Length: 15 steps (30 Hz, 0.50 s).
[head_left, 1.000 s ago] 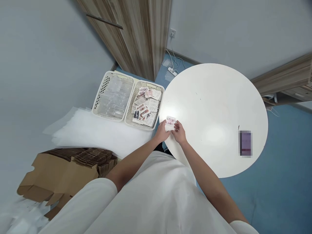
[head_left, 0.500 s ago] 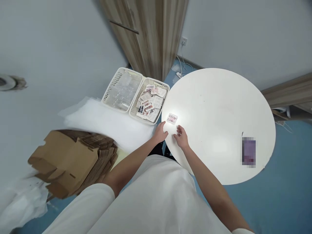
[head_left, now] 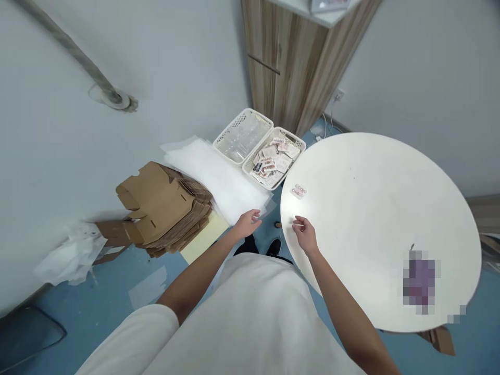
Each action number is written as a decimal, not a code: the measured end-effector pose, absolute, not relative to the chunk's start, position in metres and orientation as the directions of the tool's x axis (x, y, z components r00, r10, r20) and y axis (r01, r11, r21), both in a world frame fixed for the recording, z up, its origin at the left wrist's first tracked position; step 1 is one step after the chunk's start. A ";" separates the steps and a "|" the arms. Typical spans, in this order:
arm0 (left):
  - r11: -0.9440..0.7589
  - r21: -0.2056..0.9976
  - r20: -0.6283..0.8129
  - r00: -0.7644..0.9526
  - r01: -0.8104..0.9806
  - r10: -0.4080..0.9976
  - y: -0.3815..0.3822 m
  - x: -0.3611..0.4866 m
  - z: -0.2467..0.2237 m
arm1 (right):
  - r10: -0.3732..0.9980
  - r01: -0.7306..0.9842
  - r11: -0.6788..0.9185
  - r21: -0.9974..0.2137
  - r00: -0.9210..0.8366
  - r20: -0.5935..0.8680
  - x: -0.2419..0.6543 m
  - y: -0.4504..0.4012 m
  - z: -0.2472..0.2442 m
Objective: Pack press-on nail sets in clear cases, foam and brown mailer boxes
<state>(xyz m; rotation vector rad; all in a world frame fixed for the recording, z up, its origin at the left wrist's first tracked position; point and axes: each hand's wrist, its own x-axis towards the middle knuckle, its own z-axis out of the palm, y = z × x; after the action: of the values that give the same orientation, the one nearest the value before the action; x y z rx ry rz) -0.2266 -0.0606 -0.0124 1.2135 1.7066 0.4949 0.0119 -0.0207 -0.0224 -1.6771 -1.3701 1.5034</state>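
So far: card [head_left: 298,191] on counter [head_left: 375,208] | other cards [head_left: 283,163] still in basket [head_left: 257,180] | left hand [head_left: 247,224]: fingers spread | right hand [head_left: 306,236]: slightly apart

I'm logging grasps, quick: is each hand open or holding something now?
Left hand: open, nothing visible in it, near the sheets.
Right hand: loosely open, nothing visible in it, over the table.
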 end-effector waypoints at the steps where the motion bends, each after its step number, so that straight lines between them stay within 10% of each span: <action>1: 0.423 0.742 -0.467 -0.052 0.520 0.883 -0.062 -0.233 -0.010 | 0.895 0.351 -0.357 -0.866 -0.136 -0.425 0.008 -0.019 -0.021; 15: 0.328 0.754 -0.348 -0.076 0.569 0.934 -0.037 -0.353 0.025 | 0.797 0.567 -0.018 -0.824 -0.489 -0.355 -0.133 0.037 0.007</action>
<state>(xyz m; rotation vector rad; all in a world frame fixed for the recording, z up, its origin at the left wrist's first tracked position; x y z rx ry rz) -0.3530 -0.0372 0.0247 1.3477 1.7574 0.5496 -0.1333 0.0373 0.0066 -1.4478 -2.0310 1.5151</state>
